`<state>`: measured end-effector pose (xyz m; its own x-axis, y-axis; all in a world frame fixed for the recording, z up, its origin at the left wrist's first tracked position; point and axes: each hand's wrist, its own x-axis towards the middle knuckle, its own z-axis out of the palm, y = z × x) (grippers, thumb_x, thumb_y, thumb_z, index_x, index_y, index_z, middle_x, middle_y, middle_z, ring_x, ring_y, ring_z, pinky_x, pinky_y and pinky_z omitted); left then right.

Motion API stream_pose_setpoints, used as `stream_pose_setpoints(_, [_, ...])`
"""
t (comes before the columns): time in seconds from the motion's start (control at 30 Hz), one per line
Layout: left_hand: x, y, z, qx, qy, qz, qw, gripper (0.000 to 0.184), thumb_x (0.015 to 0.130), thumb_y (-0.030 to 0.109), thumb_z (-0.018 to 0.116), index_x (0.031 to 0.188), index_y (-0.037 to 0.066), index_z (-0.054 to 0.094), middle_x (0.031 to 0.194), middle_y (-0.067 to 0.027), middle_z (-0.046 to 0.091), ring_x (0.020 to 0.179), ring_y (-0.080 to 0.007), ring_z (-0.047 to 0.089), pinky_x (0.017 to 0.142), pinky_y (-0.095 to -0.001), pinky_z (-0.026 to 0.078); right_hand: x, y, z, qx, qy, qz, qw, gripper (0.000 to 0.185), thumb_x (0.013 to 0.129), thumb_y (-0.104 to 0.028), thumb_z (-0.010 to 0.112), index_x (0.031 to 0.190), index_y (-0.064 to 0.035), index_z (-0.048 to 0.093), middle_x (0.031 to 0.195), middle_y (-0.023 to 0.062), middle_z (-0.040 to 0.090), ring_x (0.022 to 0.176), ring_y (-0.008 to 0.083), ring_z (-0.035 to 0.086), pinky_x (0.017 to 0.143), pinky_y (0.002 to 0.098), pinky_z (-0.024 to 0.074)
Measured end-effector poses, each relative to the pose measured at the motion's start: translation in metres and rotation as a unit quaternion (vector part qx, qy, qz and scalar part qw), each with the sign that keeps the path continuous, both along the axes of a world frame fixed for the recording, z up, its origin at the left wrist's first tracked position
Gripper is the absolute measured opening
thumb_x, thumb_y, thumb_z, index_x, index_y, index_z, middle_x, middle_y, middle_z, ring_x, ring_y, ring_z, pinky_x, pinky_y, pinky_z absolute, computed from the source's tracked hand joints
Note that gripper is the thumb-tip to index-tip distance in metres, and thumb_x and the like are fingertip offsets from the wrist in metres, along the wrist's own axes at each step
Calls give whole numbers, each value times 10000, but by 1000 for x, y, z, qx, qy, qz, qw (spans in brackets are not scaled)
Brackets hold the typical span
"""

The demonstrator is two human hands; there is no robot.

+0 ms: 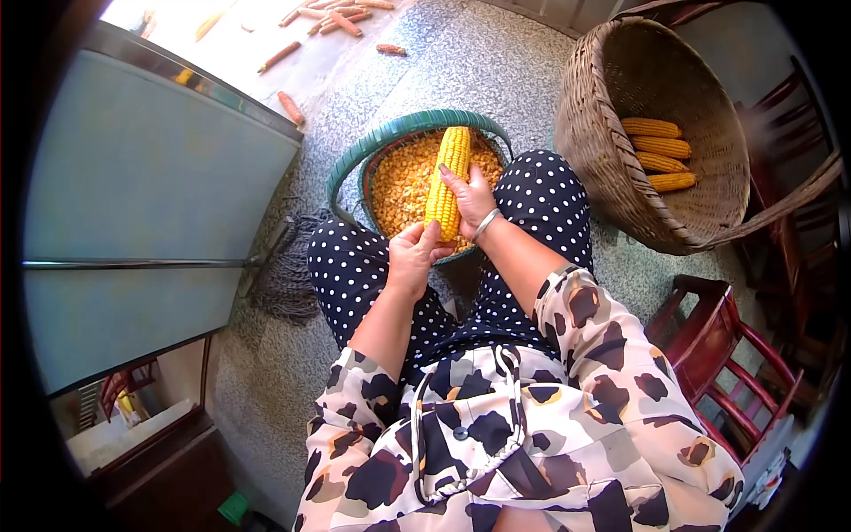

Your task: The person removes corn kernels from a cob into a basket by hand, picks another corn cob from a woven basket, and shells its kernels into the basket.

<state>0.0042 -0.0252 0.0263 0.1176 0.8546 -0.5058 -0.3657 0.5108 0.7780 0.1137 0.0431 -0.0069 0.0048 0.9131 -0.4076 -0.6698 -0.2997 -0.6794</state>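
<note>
A full yellow ear of corn (450,168) is held above a basket of kernels, its kernel rows looking whole. My right hand (472,199), with a silver bangle at the wrist, grips its right side, thumb laid across the kernels. At the lower end, my left hand (415,254) pinches the ear between thumb and fingers. Loose corn kernels (399,191) fill the small basket (362,182) between my knees; its green-wrapped handle (424,118) arches over the far side. Part of the kernels is hidden behind the ear and hands.
On the right a large wicker basket (589,133) leans toward me with several ears of corn (658,146) inside. Bare cobs (280,58) lie on the floor ahead. A grey mop head (288,275) and a pale panel (151,168) stand left; a red wooden chair (709,337) is right.
</note>
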Motion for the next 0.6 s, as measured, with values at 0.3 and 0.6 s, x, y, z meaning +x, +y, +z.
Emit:
stream_pose_setpoints(0.3, [3, -6, 4, 17, -74, 21, 997, 239, 856, 185, 508, 964, -27, 534, 922, -92, 588, 777, -173, 595, 665, -266, 492, 7, 2, 0, -17, 66, 48, 997, 261, 839, -206, 518, 1029, -61, 413, 809, 112, 560, 649, 220, 592, 539, 303, 500])
stream_pose_setpoints(0.6, [3, -4, -3, 21, -10, -21, 1000, 285, 864, 219, 490, 1004, -28, 509, 922, -97, 588, 777, -184, 600, 673, -260, 488, -3, -4, 7, 15, -15, -12, 1000, 284, 779, -137, 606, 984, -49, 432, 747, 35, 527, 596, 132, 535, 528, 271, 463])
